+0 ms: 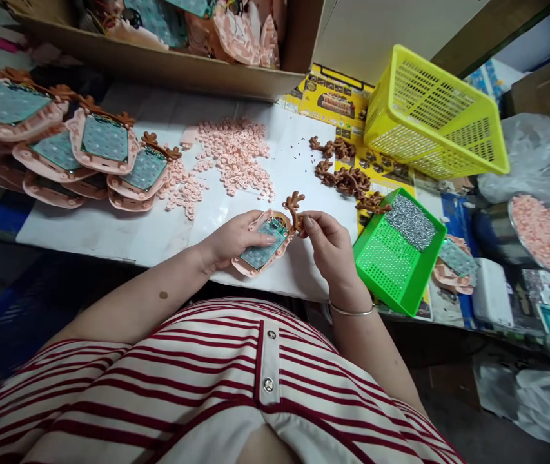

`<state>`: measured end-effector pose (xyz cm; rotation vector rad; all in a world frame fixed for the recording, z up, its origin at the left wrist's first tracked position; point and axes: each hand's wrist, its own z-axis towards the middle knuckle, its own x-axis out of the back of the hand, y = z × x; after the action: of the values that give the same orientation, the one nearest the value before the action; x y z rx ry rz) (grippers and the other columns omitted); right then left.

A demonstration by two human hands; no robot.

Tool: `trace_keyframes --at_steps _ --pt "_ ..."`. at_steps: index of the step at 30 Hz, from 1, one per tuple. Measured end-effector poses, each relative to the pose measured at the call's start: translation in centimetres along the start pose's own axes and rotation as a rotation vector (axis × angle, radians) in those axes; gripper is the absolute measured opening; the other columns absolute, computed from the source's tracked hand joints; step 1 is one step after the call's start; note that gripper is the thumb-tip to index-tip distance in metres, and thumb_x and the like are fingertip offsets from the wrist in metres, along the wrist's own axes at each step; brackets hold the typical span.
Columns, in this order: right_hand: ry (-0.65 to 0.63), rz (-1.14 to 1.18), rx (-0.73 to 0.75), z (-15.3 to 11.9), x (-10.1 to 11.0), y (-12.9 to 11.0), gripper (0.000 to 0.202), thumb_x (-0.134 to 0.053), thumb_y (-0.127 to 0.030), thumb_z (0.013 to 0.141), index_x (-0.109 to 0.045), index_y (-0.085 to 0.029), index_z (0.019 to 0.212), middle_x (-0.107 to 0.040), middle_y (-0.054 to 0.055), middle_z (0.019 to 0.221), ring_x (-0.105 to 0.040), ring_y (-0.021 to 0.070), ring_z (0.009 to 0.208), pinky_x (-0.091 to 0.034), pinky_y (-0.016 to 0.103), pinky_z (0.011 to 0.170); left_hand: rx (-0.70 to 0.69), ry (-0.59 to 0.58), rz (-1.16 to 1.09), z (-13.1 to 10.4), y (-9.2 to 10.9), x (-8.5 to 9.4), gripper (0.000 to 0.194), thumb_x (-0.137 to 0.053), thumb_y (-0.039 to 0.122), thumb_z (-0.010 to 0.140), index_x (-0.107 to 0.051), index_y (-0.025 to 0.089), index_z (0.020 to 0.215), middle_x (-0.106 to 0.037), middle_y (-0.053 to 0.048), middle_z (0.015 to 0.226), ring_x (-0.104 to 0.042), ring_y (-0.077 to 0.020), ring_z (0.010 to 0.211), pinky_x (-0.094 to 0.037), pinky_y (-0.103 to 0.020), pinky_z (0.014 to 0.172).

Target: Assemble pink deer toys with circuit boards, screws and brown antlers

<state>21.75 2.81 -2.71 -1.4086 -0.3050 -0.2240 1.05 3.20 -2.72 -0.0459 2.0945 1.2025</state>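
Striped shirt point(182, 380), nearest the camera, occupies the bottom of the frame. At centre, the left hand point(233, 240) has its fingers clamped on a pink shell point(243, 267) fitted with a teal circuit board point(259, 250). The right hand point(330, 248) has thumb and fingers together on a brown antler piece point(294, 203) at the shell's upper right edge. Small pink parts point(236, 154) lie loose on the table point(158, 238), upper centre. Green basket point(391, 261), right: contains small silvery pieces point(411, 222).
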Motion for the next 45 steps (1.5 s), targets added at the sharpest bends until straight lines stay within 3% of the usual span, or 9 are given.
trace_keyframes --at_steps 4,10,13,20,28,35,45 --pt "0.001 -0.190 0.195 -0.27 0.02 0.19 0.025 -0.054 -0.044 0.100 -0.069 -0.025 0.100 -0.068 0.003 0.087 -0.062 0.0162 0.081 -0.051 0.036 0.079 0.008 0.006 0.023 -0.03 0.06 -0.12 0.044 -0.082 0.021 0.066 -0.062 0.012 0.103 -0.072 -0.007 0.083 -0.068 -0.0187 0.067 -0.053 -0.031 0.064" --pt "-0.008 -0.274 0.279 -0.30 0.17 0.14 0.019 -0.052 -0.035 0.102 -0.068 -0.025 0.101 -0.068 0.004 0.087 -0.064 0.0170 0.083 -0.052 0.035 0.077 0.021 -0.017 0.006 0.06 0.20 0.06 0.041 -0.083 0.021 0.066 -0.063 0.011 0.101 -0.072 -0.008 0.084 -0.069 -0.0198 0.069 -0.053 -0.032 0.065" --pt "-0.009 -0.262 0.271 -0.28 0.11 0.17 0.022 -0.051 -0.040 0.102 -0.068 -0.026 0.102 -0.068 0.004 0.087 -0.063 0.0174 0.083 -0.052 0.036 0.077 0.020 -0.039 0.010 0.10 0.19 0.17 0.041 -0.083 0.023 0.068 -0.064 0.012 0.102 -0.072 -0.008 0.083 -0.068 -0.0192 0.068 -0.052 -0.031 0.065" --pt "-0.077 -0.146 0.102 -0.32 0.31 0.79 0.026 -0.053 -0.047 0.101 -0.068 -0.025 0.103 -0.065 0.001 0.083 -0.060 0.0145 0.074 -0.050 0.034 0.072 0.020 -0.008 0.029 0.14 0.14 0.13 0.043 -0.083 0.021 0.066 -0.064 0.011 0.103 -0.074 -0.009 0.087 -0.069 -0.0193 0.071 -0.052 -0.031 0.068" --pt "0.002 -0.321 0.332 -0.65 -0.02 0.20 0.018 -0.049 -0.033 0.102 -0.066 -0.026 0.103 -0.067 0.004 0.086 -0.063 0.0180 0.082 -0.051 0.037 0.075 -0.009 -0.020 0.005 0.04 0.09 0.07 0.038 -0.082 0.022 0.069 -0.064 0.012 0.100 -0.072 -0.008 0.085 -0.069 -0.0200 0.072 -0.052 -0.033 0.070" --pt "0.044 -0.290 0.280 -0.84 -0.47 0.54 0.017 -0.049 -0.032 0.102 -0.066 -0.027 0.103 -0.067 0.003 0.087 -0.064 0.0175 0.081 -0.052 0.037 0.076 0.011 -0.018 0.023 0.06 0.22 0.08 0.040 -0.083 0.023 0.067 -0.063 0.012 0.100 -0.072 -0.008 0.082 -0.068 -0.0200 0.067 -0.053 -0.032 0.065" --pt "0.041 -0.349 0.328 -0.69 -0.44 0.78 0.016 -0.049 -0.026 0.101 -0.065 -0.026 0.103 -0.065 0.003 0.086 -0.062 0.0181 0.081 -0.051 0.036 0.074 0.030 -0.007 0.024 -0.04 0.32 0.15 0.044 -0.084 0.021 0.064 -0.063 0.011 0.102 -0.072 -0.010 0.083 -0.068 -0.0199 0.066 -0.053 -0.032 0.064"
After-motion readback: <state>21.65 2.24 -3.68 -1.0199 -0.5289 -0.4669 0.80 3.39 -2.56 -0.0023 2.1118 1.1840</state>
